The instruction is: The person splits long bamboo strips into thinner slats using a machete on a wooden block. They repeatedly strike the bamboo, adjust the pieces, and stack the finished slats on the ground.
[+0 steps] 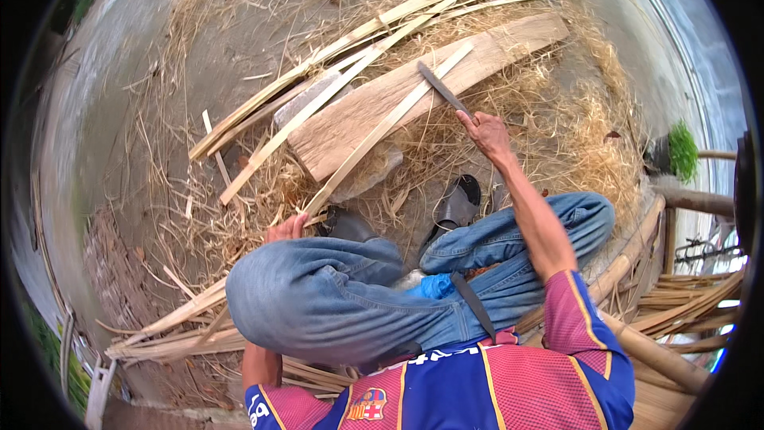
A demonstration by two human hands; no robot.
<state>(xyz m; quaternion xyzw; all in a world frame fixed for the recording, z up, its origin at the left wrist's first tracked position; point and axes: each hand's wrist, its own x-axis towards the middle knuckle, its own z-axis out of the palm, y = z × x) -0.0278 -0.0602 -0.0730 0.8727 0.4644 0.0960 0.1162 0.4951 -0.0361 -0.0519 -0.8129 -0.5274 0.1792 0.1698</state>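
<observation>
The right hand [487,134] is closed around the handle end of a long-bladed knife [442,87], its dark blade pointing up and left from the fist. Ahead of that grip the blade crosses a pale bamboo-like strip [398,115]; whether the edge touches it cannot be told. The left hand [286,228], partly hidden behind the bent left knee, has its fingers closed at the strip's near end. From there the strip runs up and right across a thick wooden plank [509,41], its far end just beyond the knife.

The plank slants beneath and ahead of the knife. A grey stone [366,179] sits below it, between the two hands, and a grey block [298,103] shows at its far side. Beyond the plank from both grips lies a bundle of long strips [374,28], one crossing over the others. Curled shavings [585,111] cover the ground to the right of the knife hand and around the left one. Nearer the body than the right fist is a dark sandal [458,207]. The jeans [278,287] block the view of the left wrist; more strips [183,334] are stacked behind that hand.
</observation>
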